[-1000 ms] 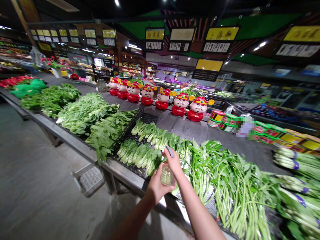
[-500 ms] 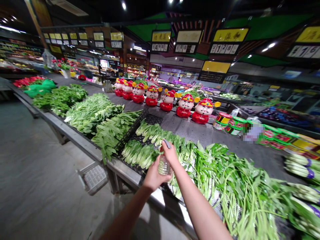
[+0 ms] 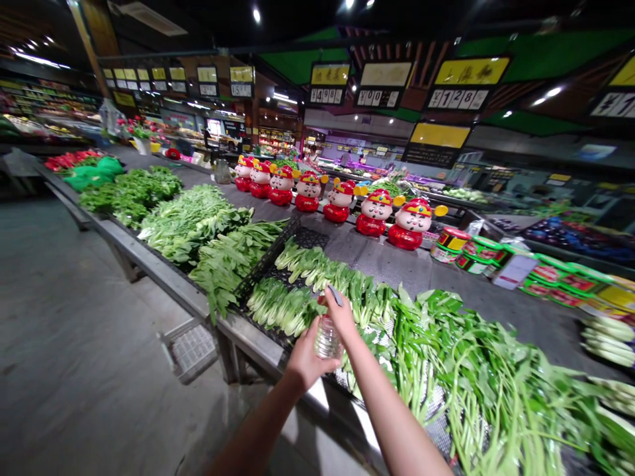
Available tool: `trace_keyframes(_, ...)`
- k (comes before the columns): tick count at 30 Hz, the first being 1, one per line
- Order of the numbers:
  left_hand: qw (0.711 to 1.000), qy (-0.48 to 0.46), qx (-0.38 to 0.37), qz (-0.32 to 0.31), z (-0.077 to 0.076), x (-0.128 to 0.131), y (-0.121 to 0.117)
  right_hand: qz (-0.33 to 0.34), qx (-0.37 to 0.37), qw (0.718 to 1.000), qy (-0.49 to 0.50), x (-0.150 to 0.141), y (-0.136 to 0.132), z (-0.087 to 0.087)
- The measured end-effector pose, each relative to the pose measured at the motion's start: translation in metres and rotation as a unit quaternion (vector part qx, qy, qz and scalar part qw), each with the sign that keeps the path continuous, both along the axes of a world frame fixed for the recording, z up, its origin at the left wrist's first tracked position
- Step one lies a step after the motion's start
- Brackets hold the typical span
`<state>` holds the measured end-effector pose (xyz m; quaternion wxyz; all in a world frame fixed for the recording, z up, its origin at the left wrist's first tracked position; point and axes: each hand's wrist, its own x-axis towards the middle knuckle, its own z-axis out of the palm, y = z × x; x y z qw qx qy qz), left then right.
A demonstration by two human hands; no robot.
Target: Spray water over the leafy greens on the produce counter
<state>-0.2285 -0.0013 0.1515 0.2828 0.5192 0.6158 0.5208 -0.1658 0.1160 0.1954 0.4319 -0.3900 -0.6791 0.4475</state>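
Note:
A clear ribbed plastic spray bottle (image 3: 327,340) with a grey top is held out over the edge of the vegetable stand. My left hand (image 3: 303,357) is wrapped round its body from the left and below. At its top, my right hand (image 3: 339,318) is closed around the grey spray head, which partly shows above the fingers. Just beyond both hands lie rows of small bok choy (image 3: 282,307) in a black crate (image 3: 248,281). Long-stemmed leafy greens (image 3: 461,357) are heaped to the right of my right forearm.
More leafy greens (image 3: 188,218) spread along the stand to the left. Several red figurines (image 3: 409,225) line its back, with stacked tubs (image 3: 479,251) to their right. The stand's metal front edge (image 3: 163,274) runs diagonally, and a grey crate (image 3: 191,350) lies low beneath it.
The view has turned slightly left, so the stand appears shifted right. Both hands keep their hold on the spray bottle, with little change in their pose.

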Motion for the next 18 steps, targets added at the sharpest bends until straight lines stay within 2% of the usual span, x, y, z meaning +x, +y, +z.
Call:
trace_keyframes(6, 1.000, -0.021, 0.000, -0.006, 0.007, -0.010, -0.006, 0.009, -0.010, 1.000, -0.015, -0.011, 0.001, -0.001)
trace_keyframes(13, 0.998, -0.066, 0.022, -0.010, 0.025, -0.031, -0.002, 0.034, 0.000, 0.999, -0.014, -0.041, 0.015, 0.006)
trace_keyframes(18, 0.991, -0.131, 0.027, -0.001, 0.033, -0.044, 0.004, 0.038, -0.071, 0.996, 0.050, -0.062, 0.023, 0.010)
